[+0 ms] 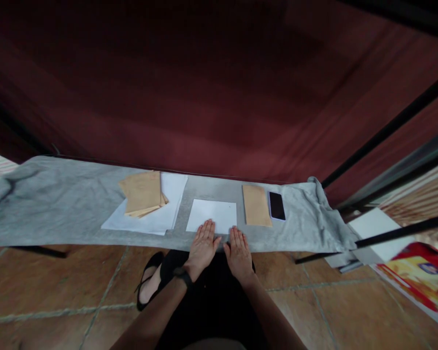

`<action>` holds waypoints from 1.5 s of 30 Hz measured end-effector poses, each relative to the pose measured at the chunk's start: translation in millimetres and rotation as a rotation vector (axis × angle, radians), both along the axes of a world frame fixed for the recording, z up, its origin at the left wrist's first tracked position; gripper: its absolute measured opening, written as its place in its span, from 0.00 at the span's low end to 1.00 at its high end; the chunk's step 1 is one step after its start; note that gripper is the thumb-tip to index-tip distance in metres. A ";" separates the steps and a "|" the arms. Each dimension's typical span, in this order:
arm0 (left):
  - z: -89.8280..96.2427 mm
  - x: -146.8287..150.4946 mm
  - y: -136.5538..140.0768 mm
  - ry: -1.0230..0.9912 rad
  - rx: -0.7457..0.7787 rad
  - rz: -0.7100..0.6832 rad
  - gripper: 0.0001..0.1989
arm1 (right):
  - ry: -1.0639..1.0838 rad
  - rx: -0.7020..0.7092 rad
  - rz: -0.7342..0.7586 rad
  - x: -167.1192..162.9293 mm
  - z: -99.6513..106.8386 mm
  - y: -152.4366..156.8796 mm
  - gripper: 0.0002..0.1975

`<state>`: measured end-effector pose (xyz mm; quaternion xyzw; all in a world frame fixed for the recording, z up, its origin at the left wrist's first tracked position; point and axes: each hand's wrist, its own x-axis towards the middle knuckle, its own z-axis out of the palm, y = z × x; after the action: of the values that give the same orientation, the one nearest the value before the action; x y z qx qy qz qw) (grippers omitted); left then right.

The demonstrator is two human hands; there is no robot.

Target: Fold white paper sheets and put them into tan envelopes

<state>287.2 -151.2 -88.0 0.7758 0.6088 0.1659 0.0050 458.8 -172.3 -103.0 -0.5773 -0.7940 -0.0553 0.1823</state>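
Observation:
A white sheet of paper (pixel 212 214), perhaps folded, lies flat in front of me on the grey cloth. My left hand (pixel 203 245) rests palm down with its fingertips on the paper's near left part. Stretched out at the near right corner is my right hand (pixel 238 250), its fingers touching the paper's edge. Neither hand grips anything. To the right lies a brown paper envelope (pixel 256 205). On the left, several brown envelopes (pixel 143 191) are piled on larger white sheets (pixel 131 221).
A phone (pixel 277 205) lies right of the single envelope. Grey cloth (pixel 58 204) covers the narrow table, which meets a dark red panel (pixel 204 121) behind. Black metal bars (pixel 397 126) slant at the right. A red and yellow box (pixel 423 277) stands low at the right.

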 end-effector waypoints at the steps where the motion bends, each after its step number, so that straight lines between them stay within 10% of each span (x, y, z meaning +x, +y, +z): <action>1: -1.3 -2.7 0.6 0.002 -0.005 0.026 0.31 | -0.002 -0.006 0.000 0.4 1.0 -0.8 0.30; 10: 16.6 -27.8 14.2 0.031 -0.008 0.154 0.26 | 0.048 -0.020 -0.052 -3.2 9.3 3.4 0.25; 18: 17.5 -6.7 82.3 0.022 -0.073 -0.072 0.29 | 0.145 -0.132 0.045 -44.7 27.9 73.7 0.26; 38: -3.0 -57.8 95.1 -0.013 0.017 0.269 0.30 | 0.069 -0.037 -0.167 -37.7 -9.4 116.2 0.32; 45: 19.0 -55.5 116.7 0.045 -0.065 0.086 0.26 | 0.112 0.014 -0.159 -38.4 -10.0 115.1 0.32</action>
<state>231.7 -34.5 -69.0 0.7518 0.6466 0.1286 0.0095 420.3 -57.2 -113.0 -0.6395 -0.7336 -0.0429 0.2258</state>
